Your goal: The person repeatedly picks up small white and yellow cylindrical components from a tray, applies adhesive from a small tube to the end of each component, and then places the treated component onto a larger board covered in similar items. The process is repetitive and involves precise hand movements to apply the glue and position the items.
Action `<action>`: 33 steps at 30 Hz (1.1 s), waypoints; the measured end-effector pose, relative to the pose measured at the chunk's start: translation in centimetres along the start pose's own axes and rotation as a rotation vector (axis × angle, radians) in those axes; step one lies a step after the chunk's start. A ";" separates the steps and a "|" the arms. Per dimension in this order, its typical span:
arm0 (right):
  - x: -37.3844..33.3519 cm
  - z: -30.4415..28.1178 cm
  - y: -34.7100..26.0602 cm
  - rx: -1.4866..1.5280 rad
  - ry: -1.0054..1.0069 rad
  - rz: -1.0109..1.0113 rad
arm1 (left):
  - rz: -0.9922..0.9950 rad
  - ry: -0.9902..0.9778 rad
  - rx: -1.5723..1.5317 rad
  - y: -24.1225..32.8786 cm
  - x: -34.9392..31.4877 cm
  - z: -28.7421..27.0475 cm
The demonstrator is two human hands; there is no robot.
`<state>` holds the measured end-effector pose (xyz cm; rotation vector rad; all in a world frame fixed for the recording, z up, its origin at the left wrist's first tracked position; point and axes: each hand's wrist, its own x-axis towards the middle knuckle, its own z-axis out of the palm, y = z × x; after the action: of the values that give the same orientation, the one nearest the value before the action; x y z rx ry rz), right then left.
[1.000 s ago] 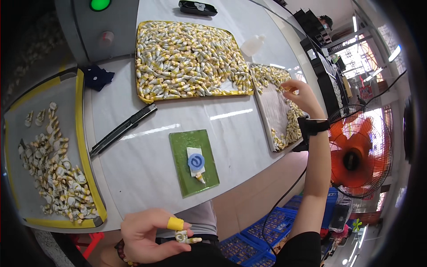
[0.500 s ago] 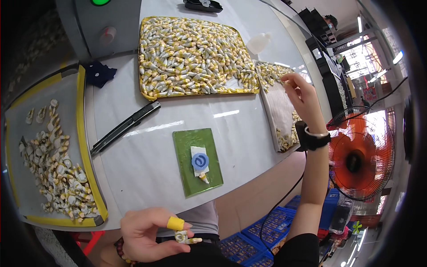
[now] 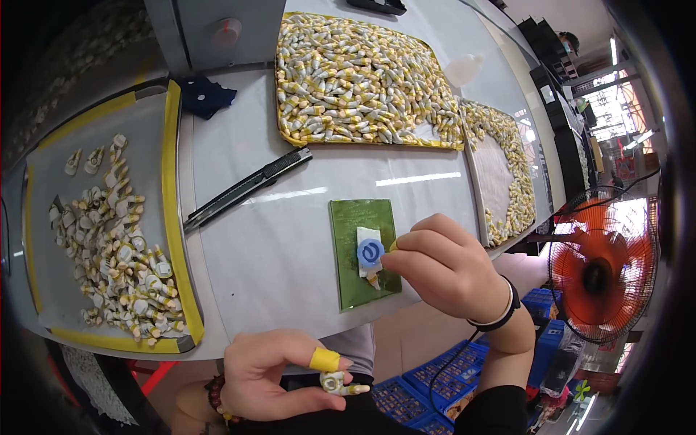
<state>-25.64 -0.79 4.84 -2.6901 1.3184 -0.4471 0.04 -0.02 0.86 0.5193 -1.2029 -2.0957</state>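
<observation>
My left hand [image 3: 279,373], with yellow tape round one finger, pinches a small white figurine-like piece [image 3: 333,382] with a pale pointed end, near the table's front edge. My right hand [image 3: 453,279] is closed, its fingertips at the right side of a blue round pad with a dark swirl [image 3: 370,252]. A bit of yellow shows at those fingertips; the rest of what they hold is hidden. The pad sits on white paper on a green rectangular plate [image 3: 348,290]. A small pale-tipped piece [image 3: 373,280] pokes out below the pad.
A yellow-edged tray [image 3: 370,80] full of small white-and-yellow cones stands at the back. Right of it is a shallow tray [image 3: 500,174] with more cones. At left, a yellow-taped tray [image 3: 65,174] holds assembled pieces. A black cutter knife [image 3: 250,187] lies between. An orange fan [image 3: 598,275] stands at right.
My right hand has come from the cones in the right-hand tray back to the blue pad on the green plate. My left hand keeps its piece. The view has shifted somewhat.
</observation>
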 end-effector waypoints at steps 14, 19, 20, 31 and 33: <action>0.6 -0.7 -3.3 0.547 0.245 -0.003 | 0.265 -0.054 0.175 -0.7 0.4 -0.6; 0.9 -0.1 -5.9 0.747 0.311 0.134 | 0.405 0.059 0.335 -0.6 0.5 0.0; 0.9 -0.2 -6.0 0.754 0.297 0.150 | 0.428 0.086 0.339 -0.7 0.6 0.2; 1.0 -0.2 -6.0 0.820 0.177 0.063 | 0.331 -0.308 0.322 0.2 1.5 -0.9; 1.2 -0.2 -5.9 0.847 0.167 0.045 | 0.356 -0.291 0.417 0.5 1.5 -0.8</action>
<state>-20.54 1.93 6.66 -1.9397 0.9127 -0.9759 -0.30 -1.74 0.86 0.1590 -1.7735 -1.6573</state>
